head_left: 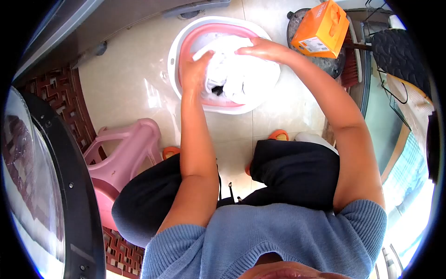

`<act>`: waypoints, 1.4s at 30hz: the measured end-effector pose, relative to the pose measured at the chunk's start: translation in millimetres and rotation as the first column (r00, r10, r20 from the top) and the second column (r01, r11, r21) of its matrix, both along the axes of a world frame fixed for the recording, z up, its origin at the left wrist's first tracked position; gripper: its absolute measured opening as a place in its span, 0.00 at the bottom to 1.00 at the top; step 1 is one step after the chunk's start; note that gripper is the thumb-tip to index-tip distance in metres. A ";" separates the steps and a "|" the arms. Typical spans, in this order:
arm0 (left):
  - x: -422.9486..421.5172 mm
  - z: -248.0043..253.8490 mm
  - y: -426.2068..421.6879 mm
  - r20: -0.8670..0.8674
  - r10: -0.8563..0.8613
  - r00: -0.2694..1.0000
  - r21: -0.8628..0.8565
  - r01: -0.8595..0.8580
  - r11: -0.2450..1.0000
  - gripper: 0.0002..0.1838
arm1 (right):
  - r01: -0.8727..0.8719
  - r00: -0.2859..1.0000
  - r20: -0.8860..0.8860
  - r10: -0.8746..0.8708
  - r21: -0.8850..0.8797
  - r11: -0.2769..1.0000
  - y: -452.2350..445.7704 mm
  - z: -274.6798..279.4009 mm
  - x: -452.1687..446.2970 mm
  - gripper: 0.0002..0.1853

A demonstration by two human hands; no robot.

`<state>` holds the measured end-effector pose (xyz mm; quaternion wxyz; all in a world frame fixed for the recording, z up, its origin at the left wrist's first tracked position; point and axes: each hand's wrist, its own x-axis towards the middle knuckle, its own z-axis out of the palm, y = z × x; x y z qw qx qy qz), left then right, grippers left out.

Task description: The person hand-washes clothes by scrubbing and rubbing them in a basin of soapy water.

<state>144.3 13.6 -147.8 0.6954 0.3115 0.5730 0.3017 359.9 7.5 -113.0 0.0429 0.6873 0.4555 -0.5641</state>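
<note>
**Both hands in the white cloth at a floor-set basin**

A person (283,232) in a blue knit top leans over a pale tiled floor (121,88), knees spread just short of the basin (173,74), pink inside with a white rim. A round glass door (37,195) with a black surround stands well to the left of the basin, on the person's side. Nearer the basin on that same flank is a pink stool (121,156).

Inside the basin, heaped toward its right and spilling over much of its width, lies the white cloth (244,72). It looks soft and limp, with no stiffness to hold a shape; it would probably sag from a single corner, and be weighty and slick if soaked, though glare hides how wet it is. Little about it seems fragile. A thick gathered fold, taken with the whole hand on either side of the heap, looks the surest hold.

An orange box (320,30) sits to the right of the basin, apart from it. The left hand (194,69) is at the cloth's left edge, within the basin, thumb laid against the fabric; the right hand (263,49) reaches over the basin's far right side, its digits bent onto the cloth. Most fingertips are lost in the white, so whether either hand is clenched on a fold cannot be told. Orange slippers (279,135) show on the near side of the basin. Smallest of all, a dark patch (217,90) shows low among the folds, near the basin's front wall.
</note>
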 end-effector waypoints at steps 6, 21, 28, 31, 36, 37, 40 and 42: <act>13.1 -39.0 -19.0 -0.891 0.142 0.432 0.420 0.661 0.622 0.20 | -0.665 0.731 0.570 0.376 0.468 0.582 -27.4 -42.9 -26.0 0.42; 23.2 -55.3 -24.1 0.633 0.507 0.585 -0.396 -0.318 0.861 0.23 | -0.216 0.854 -0.058 0.517 0.865 0.453 -58.2 -1.8 -100.2 0.13; 34.5 -38.6 -29.2 0.372 0.494 0.786 -0.243 -0.431 0.869 0.16 | -0.319 0.948 0.222 0.230 0.703 0.635 -11.6 -42.2 -54.7 0.20; 11.6 -37.7 -18.7 0.080 0.199 0.977 0.208 -0.212 0.955 0.16 | -0.441 0.897 0.346 0.275 0.735 0.514 -17.9 -55.9 -30.6 0.23; 26.3 -30.8 -35.7 -0.876 -0.274 0.397 0.022 0.600 0.800 0.28 | -0.667 0.740 0.512 0.436 0.473 0.576 -24.7 -65.1 -30.7 0.28; 24.2 -45.3 -33.5 -0.876 -0.274 0.398 0.023 0.601 0.799 0.28 | -0.666 0.740 0.513 0.434 0.473 0.577 -16.8 -77.3 -29.1 0.28; 16.1 -126.8 -20.9 -0.628 0.102 0.771 0.489 0.291 0.822 0.27 | -0.170 0.983 0.134 0.129 0.373 0.912 11.7 -86.8 -39.7 0.18; 18.4 -81.2 -2.6 0.031 0.213 0.977 0.210 -0.215 0.954 0.26 | -0.124 0.988 -0.022 0.155 0.488 0.864 4.0 -65.8 -56.6 0.16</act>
